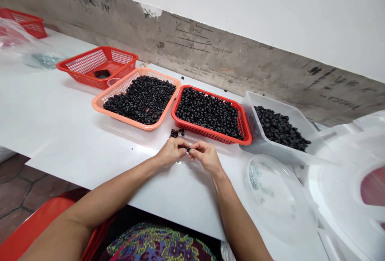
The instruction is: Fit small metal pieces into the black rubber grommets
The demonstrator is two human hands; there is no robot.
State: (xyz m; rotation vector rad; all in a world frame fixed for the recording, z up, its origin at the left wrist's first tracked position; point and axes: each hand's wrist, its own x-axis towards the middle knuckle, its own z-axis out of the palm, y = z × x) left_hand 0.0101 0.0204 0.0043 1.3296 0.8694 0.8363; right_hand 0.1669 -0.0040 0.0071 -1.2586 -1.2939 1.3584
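1. Left hand and right hand pinch one small black rubber ring between them, above the glossy white table.
2. Ring's too tiny to tell which way it points.
3. Just beyond sits a red mesh basket heaped with matching rings.

**Head-worn camera: set above the white table, facing forward and down.**
Lens sits at the table's near side, looking across the top to the stained concrete wall beyond its far edge. Left hand and right hand appear close, over the table. Frame rolled; table edges run aslant.
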